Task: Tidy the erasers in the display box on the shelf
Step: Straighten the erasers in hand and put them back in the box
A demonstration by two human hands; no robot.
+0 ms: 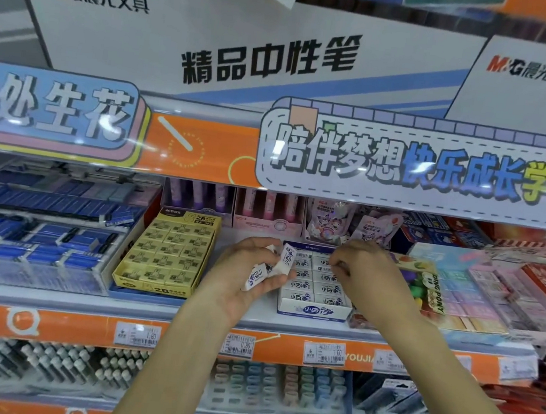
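While most erasers lie in neat rows in the display box (pixel 313 311) at centre frame, my left hand (pixel 255 272) grips two loose erasers (pixel 270 268) and my right hand (pixel 364 265) pinches one in the upper rows.

Shop shelving (pixel 188 312), brightly lit. Orange price strip (pixel 70 327) along front edge. Glossy banners (pixel 402 166) overhead. White cartons (pixel 247 47) on top shelf.

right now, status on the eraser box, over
Left hand holding loose white erasers beside the box. Right hand fingers down in the white display box, on the packed rows. Yellow eraser box left, clear of work.
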